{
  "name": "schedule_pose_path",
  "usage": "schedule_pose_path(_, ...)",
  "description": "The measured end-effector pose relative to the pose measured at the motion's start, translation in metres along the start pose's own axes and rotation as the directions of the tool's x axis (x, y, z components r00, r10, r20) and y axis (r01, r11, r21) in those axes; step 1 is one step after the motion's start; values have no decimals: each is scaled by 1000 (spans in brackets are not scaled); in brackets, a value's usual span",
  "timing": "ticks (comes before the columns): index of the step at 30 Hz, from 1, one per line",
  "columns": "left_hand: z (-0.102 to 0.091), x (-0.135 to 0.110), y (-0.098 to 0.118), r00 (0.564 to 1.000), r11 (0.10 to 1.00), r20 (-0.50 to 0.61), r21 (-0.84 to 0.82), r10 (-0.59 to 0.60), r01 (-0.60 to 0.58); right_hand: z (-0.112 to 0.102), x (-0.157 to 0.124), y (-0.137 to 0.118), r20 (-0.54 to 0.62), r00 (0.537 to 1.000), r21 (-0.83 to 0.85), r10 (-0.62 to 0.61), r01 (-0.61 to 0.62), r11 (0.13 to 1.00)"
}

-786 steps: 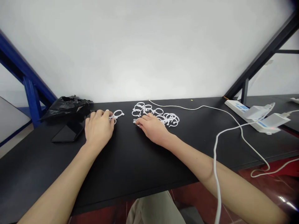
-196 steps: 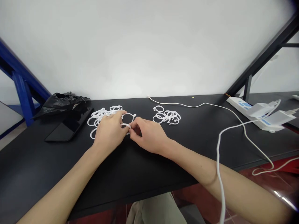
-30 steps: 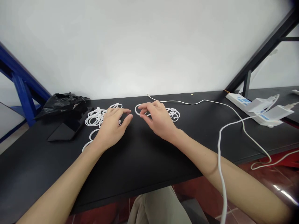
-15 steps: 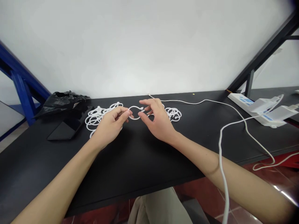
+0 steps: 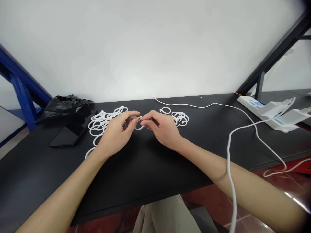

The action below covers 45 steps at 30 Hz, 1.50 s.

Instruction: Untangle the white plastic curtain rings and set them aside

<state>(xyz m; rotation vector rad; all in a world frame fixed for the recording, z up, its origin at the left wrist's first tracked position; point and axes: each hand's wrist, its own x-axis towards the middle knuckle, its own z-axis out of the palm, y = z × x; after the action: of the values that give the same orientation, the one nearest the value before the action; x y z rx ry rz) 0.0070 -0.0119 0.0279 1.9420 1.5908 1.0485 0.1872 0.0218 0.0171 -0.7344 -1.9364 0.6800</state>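
Observation:
A small white ring [image 5: 139,127] with knobbed ends, much like a shower curtain ring, is held up between my two hands over the black table. My left hand [image 5: 119,131] pinches its left side with the thumb, the index finger stretched above. On the other side, my right hand [image 5: 165,127] is closed in a pinch, thumb and index finger on the ring. The fingertips hide the ring's upper part and its ends. A heap of similar white rings [image 5: 97,124] lies beside my left hand. A smaller group of rings [image 5: 181,118] lies just beyond my right hand.
A black phone [image 5: 66,133] and a crumpled black plastic bag [image 5: 64,105] lie on the left of the table [image 5: 145,174]. A white power strip [image 5: 261,111] with plugged-in adapters sits at right. A white cable [image 5: 229,152] crosses over my right forearm.
My right hand has closed from spread fingers into a pinch on the ring. Both hands are closer together. A loose ring behind my right hand is now in plain view.

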Motion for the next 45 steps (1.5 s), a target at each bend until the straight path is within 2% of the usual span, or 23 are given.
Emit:
schedule_pose_path(4,2,-4,0,973,967,76,115,218,-226,-3,2,-1,7,999,-33,46,-46,998)
schedule_pose_path(6,3,-5,0,955,941,101,167,279,-293,-4,2,-2,14,998,-56,58,-57,997)
schedule_pose_path(12,7,-3,-5,950,902,32,306,309,-304,-6,4,-1,72,992,-138,100,-89,986)
schedule_pose_path(15,4,2,-12,957,875,-105,441,272,-200,-13,8,5,52,984,-365,170,-140,920)
schedule_pose_path(18,-4,6,-21,961,823,-249,567,122,42,-24,12,14,25,968,-640,250,-177,747)
schedule_pose_path(20,-9,6,-25,956,784,-292,600,31,158,-29,12,18,61,944,-725,325,-181,664)
schedule_pose_path(22,-10,6,-28,955,768,-295,612,1,188,-32,11,21,112,918,-751,381,-173,637)
schedule_pose_path(26,-3,5,-29,964,783,-256,613,66,109,-28,8,20,177,900,-735,399,-149,662)
schedule_pose_path(29,3,6,-28,968,824,-203,567,145,-5,-19,5,18,203,920,-688,334,-109,718)
schedule_pose_path(33,4,3,-20,965,873,-9,430,262,-232,-6,0,14,175,964,-540,201,-77,838)
schedule_pose_path(36,3,-1,-15,940,876,139,342,310,-339,1,-2,11,135,974,-429,183,-109,897)
schedule_pose_path(39,4,-3,-14,929,878,218,317,301,-359,3,-2,9,108,974,-349,198,-149,925)
schedule_pose_path(45,11,1,-19,958,907,168,319,232,-275,5,-2,9,111,972,-291,207,-168,942)
